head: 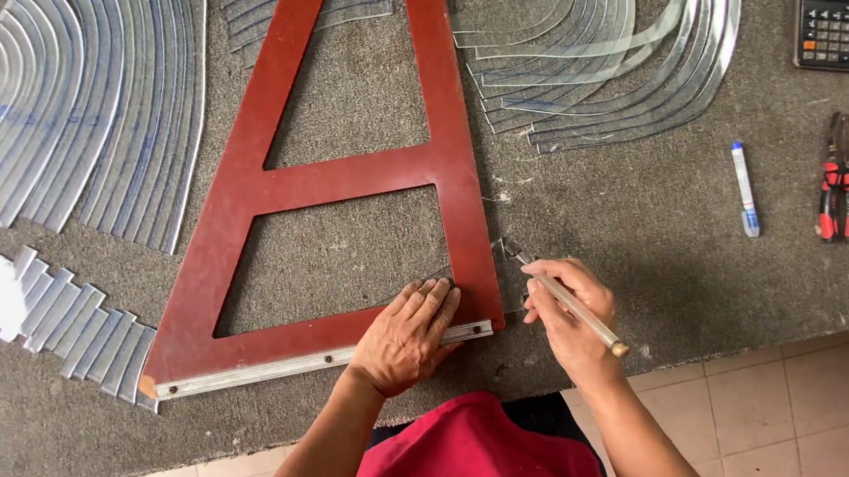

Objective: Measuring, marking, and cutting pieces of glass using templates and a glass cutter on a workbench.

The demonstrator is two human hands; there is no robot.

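**Cutter at the frame's edge**

Left hand (pixel 407 334) lies flat, fingers spread, pinning the red A-shaped frame (pixel 251 191) on the grey counter (pixel 641 232). Right hand (pixel 569 314) is closed pen-style round a slim glass cutter (pixel 566 298), tip just beside the frame's right leg. A clear glass piece (pixel 432 276) lies under that corner: thin, brittle, likely sharp-edged, best held flat-palmed.

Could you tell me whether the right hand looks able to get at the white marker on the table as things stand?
Probably yes: the right hand holds a glass cutter, but bare table lies between it and the white marker.
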